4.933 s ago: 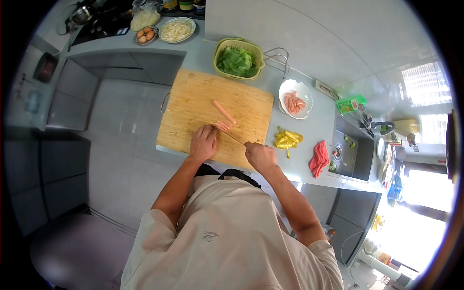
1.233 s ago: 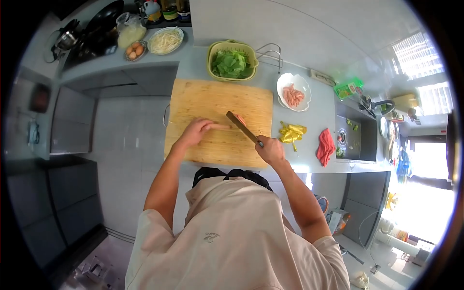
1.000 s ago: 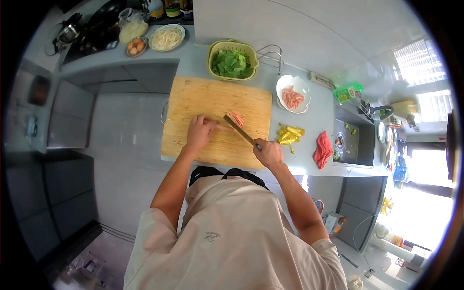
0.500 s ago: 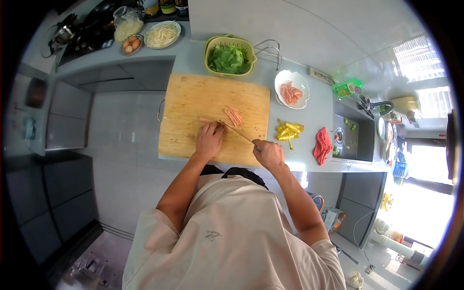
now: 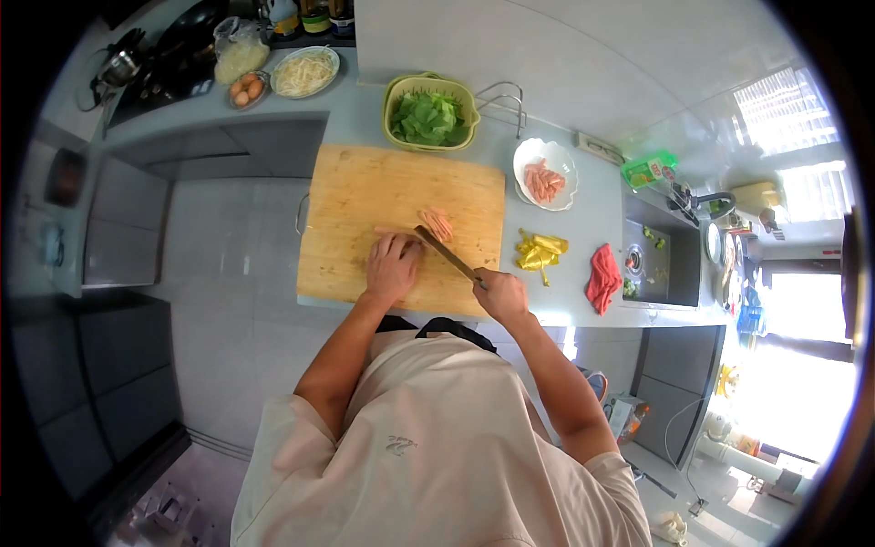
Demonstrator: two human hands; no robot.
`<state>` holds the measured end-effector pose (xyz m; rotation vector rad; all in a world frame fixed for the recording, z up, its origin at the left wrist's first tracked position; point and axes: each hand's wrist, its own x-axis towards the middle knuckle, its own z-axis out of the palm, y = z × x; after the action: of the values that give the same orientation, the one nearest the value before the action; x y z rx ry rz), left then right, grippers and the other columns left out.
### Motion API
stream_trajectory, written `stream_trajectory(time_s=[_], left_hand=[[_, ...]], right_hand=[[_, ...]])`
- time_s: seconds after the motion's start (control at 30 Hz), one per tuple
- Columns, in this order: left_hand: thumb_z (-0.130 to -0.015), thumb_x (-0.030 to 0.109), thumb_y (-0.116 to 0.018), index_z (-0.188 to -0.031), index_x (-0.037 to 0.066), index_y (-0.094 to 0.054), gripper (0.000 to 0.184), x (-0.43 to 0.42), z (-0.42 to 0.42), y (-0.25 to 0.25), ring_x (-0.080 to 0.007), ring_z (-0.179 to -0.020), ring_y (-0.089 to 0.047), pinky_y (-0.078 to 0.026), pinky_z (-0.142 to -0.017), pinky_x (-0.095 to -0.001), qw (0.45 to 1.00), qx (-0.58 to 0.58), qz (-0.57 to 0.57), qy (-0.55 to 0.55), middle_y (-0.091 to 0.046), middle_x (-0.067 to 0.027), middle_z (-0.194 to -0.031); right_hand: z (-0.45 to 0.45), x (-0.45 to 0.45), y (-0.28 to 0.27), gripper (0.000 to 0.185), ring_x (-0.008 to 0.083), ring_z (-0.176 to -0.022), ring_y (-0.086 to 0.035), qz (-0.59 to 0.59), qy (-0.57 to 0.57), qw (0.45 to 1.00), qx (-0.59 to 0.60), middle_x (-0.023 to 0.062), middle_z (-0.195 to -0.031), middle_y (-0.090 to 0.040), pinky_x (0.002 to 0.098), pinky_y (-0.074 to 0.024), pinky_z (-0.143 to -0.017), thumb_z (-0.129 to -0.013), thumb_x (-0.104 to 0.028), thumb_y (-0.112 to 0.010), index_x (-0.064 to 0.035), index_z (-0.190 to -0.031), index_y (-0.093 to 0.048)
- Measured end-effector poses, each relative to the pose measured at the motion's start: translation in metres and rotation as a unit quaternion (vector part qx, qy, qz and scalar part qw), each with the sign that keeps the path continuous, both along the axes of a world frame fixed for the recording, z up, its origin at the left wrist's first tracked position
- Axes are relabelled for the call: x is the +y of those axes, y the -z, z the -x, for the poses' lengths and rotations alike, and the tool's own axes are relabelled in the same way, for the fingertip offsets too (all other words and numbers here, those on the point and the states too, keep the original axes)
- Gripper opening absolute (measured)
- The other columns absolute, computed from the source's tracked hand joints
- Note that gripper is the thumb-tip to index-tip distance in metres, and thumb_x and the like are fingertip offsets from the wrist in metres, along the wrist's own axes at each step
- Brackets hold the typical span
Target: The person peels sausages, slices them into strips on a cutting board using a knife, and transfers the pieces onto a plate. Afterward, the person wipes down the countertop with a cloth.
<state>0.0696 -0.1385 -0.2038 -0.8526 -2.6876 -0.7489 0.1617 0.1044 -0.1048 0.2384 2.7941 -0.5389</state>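
More pink strips [image 5: 437,224] on board [image 5: 360,187]

No text is reading clearly. Small dark script is crossing the chest of the shirt [image 5: 419,456], its letters blurring. Pale marks are showing on the green container [image 5: 650,170] near the sink [image 5: 663,264], at the worktop's [image 5: 591,219] back edge, too small to read. Labels on the jars [image 5: 315,20] at the far left are also blurring.
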Motion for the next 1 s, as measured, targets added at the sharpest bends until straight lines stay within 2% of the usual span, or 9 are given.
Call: stream_trajectory(time_s=[0.07, 0.27, 0.47, 0.57, 0.67, 0.77, 1.0], left_hand=[[-0.081, 0.017, -0.075, -0.126, 0.013, -0.074, 0.045, -0.003, -0.001, -0.002, -0.0306, -0.130, -0.055, -0.046, -0.105, -0.0484, 1.000, -0.004, 0.007, -0.001, -0.064, -0.0075, -0.132], [-0.083, 0.016, -0.074, -0.128, 0.011, -0.073, 0.046, -0.010, 0.000, 0.008, -0.0291, -0.132, -0.055, -0.045, -0.104, -0.0481, 1.000, 0.002, -0.010, 0.010, -0.065, -0.0070, -0.133], [-0.084, 0.014, -0.073, -0.124, 0.012, -0.074, 0.041, -0.008, 0.002, 0.003, -0.0279, -0.129, -0.057, -0.046, -0.101, -0.0465, 1.000, 0.013, -0.012, 0.001, -0.067, -0.0062, -0.130], [-0.084, 0.014, -0.073, -0.123, 0.011, -0.075, 0.039, -0.009, 0.002, 0.002, -0.0272, -0.128, -0.058, -0.046, -0.100, -0.0459, 1.000, 0.014, -0.012, 0.004, -0.067, -0.0057, -0.129], [-0.084, 0.015, -0.073, -0.124, 0.011, -0.074, 0.039, -0.010, 0.005, 0.003, -0.0271, -0.128, -0.058, -0.046, -0.100, -0.0457, 1.000, 0.004, -0.002, 0.011, -0.067, -0.0060, -0.130], [-0.085, 0.015, -0.073, -0.126, 0.009, -0.073, 0.041, -0.013, 0.005, 0.002, -0.0286, -0.127, -0.058, -0.046, -0.101, -0.0466, 1.000, -0.008, -0.014, 0.016, -0.067, -0.0079, -0.131], [-0.087, 0.013, -0.070, -0.129, 0.005, -0.071, 0.042, -0.019, 0.007, 0.002, -0.0311, -0.128, -0.058, -0.045, -0.105, -0.0484, 0.999, -0.012, -0.023, 0.022, -0.066, -0.0111, -0.132]], right_hand=[[-0.003, 0.001, 0.002, 0.024, 0.0399, -0.085, -0.074, 0.029, 0.022, 0.999, 0.001, 0.0165, -0.090, -0.077, 0.0519, -0.0594, -0.079, -0.096, -0.026, -0.064, -0.0162, -0.115, -0.076], [-0.004, -0.006, -0.003, 0.024, 0.0394, -0.084, -0.075, 0.002, -0.013, 0.999, 0.034, 0.0164, -0.089, -0.077, 0.0508, -0.0597, -0.079, -0.095, -0.026, -0.066, -0.0161, -0.114, -0.076], [0.000, -0.013, -0.011, 0.020, 0.0399, -0.085, -0.075, -0.020, -0.029, 0.999, 0.019, 0.0170, -0.089, -0.077, 0.0512, -0.0602, -0.078, -0.095, -0.024, -0.065, -0.0156, -0.109, -0.076], [0.003, -0.018, -0.006, 0.021, 0.0404, -0.086, -0.075, -0.039, -0.029, 0.999, 0.002, 0.0173, -0.089, -0.077, 0.0516, -0.0605, -0.079, -0.095, -0.025, -0.065, -0.0166, -0.110, -0.076], [0.003, -0.015, 0.011, 0.027, 0.0402, -0.086, -0.074, -0.024, -0.016, 1.000, 0.002, 0.0180, -0.089, -0.076, 0.0520, -0.0593, -0.078, -0.096, -0.025, -0.066, -0.0160, -0.119, -0.076], [0.004, -0.013, 0.005, 0.025, 0.0412, -0.088, -0.075, 0.002, 0.011, 1.000, -0.017, 0.0181, -0.093, -0.078, 0.0514, -0.0605, -0.082, -0.096, -0.026, -0.064, -0.0170, -0.116, -0.075], [0.006, -0.019, -0.015, 0.023, 0.0412, -0.086, -0.075, -0.001, -0.019, 1.000, 0.015, 0.0168, -0.092, -0.077, 0.0518, -0.0603, -0.080, -0.096, -0.026, -0.064, -0.0148, -0.113, -0.075]])
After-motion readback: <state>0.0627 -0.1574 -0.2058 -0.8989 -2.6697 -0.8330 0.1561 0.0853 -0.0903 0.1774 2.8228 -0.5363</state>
